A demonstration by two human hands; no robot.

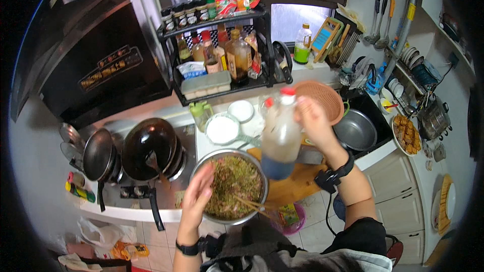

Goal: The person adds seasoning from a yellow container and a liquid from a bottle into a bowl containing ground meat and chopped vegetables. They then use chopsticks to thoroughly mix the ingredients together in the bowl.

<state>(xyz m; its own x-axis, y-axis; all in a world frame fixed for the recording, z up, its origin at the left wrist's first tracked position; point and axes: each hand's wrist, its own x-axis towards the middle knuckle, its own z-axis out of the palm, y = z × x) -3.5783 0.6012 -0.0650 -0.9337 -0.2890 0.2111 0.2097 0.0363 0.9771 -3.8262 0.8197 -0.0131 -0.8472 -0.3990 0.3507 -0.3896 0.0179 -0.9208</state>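
My right hand [314,122] grips a clear plastic jug [280,141] with a red cap, held upright above the worktop. Dark liquid fills its lower part. To the jug's left, a stainless steel bowl [265,196] holds a chopped green and pinkish mixture [236,185]. Wooden chopsticks [251,206] lean in the mixture and reach over the bowl's front rim. My left hand [198,194] is at the bowl's left rim, empty, with its fingers slightly apart; whether it touches the rim I cannot tell. Partly under the jug lies a wooden cutting board [295,189] with a cleaver blade [308,155].
A black wok [149,147] and a frying pan [99,155] stand on the stove at left, handles jutting forward. Behind are a white-filled strainer [223,129] and a seasoning rack [223,90]. A colander [321,100], a metal basin [355,130] and a plate of browned food [406,135] are at right.
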